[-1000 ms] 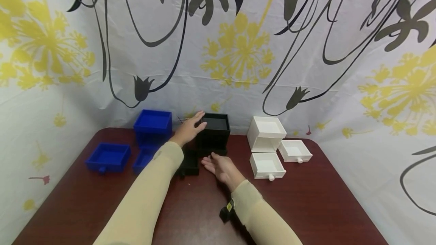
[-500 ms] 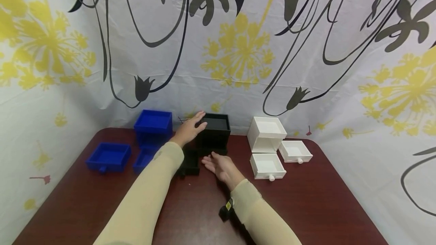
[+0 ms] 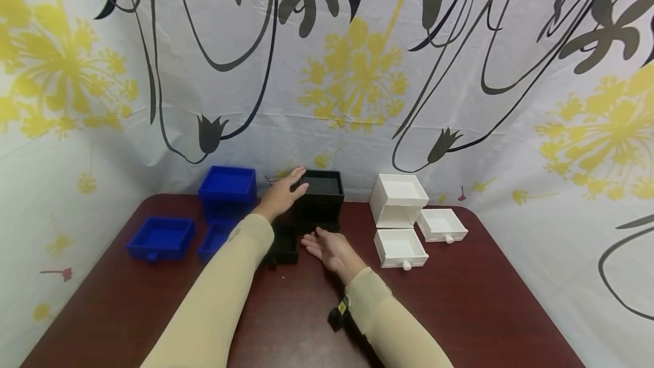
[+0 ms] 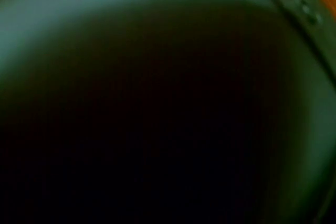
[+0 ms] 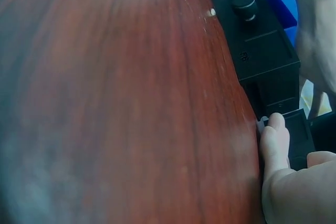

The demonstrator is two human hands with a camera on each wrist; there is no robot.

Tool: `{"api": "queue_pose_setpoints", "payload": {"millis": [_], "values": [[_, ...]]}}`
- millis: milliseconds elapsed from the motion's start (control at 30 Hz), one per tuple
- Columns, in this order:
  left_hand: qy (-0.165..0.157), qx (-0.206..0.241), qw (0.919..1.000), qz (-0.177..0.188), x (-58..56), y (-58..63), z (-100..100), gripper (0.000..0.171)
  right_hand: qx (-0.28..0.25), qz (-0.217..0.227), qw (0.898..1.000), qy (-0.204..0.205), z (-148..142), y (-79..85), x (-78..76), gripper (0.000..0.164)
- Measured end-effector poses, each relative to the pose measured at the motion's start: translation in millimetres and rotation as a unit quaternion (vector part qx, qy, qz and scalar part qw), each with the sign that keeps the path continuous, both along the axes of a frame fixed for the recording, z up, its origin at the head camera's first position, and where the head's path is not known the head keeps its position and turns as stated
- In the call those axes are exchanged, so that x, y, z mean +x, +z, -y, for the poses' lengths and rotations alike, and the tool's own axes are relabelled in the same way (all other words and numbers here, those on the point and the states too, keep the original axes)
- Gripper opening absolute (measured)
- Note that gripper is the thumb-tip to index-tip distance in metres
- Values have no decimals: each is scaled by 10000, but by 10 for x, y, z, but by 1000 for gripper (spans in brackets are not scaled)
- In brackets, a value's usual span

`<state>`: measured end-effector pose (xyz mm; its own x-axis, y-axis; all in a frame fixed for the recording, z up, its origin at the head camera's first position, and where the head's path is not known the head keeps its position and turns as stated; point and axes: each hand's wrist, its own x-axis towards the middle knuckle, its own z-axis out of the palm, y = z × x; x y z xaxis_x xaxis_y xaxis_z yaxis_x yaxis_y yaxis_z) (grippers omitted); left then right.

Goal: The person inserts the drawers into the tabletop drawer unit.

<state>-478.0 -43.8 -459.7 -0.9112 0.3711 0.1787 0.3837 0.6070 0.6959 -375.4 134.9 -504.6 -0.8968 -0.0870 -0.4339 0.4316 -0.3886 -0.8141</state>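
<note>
In the head view a small black cabinet [image 3: 319, 203] stands at the back middle of the table, an open-topped tray forming its top. My left hand [image 3: 281, 195] lies along its left side, fingers stretched towards the upper edge. Low at the cabinet's front is my right hand [image 3: 332, 251], palm turned up and fingers extended. The right wrist view has this right hand [image 5: 299, 187] with its fingers against a flat black front piece. To its left, a loose black drawer [image 3: 283, 246] with a round knob [image 5: 245, 6] sits on the table. A dark blur fills most of the left wrist view.
A blue cabinet [image 3: 227, 186] stands at the left, with one blue drawer [image 3: 160, 237] beside it and another blue drawer [image 3: 214, 240] in front. At the right are a white cabinet [image 3: 375, 197] and two white drawers [image 3: 402, 249]. A patterned cloth [image 3: 357, 146] hangs behind.
Both hands keep their places at the black cabinet. Only the head view has shifted very slightly.
</note>
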Motion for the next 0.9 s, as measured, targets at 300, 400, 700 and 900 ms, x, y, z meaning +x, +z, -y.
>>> {"api": "queue_pose_setpoints", "payload": {"millis": [300,400,700,900], "values": [[-3,31,10000,-53,-26,-37,25,65,-2,-27,10000,72,6,-1,-5,41],[19,12,10000,-32,-18,-36,27,65,-22,-43,10000,68,12,-3,-8,41],[44,39,9999,-132,-1,-22,16,63,-29,12,10000,14,10,3,-56,40],[32,-17,9998,-177,-13,-24,13,63,-14,35,10000,-2,15,22,-97,41]]}}
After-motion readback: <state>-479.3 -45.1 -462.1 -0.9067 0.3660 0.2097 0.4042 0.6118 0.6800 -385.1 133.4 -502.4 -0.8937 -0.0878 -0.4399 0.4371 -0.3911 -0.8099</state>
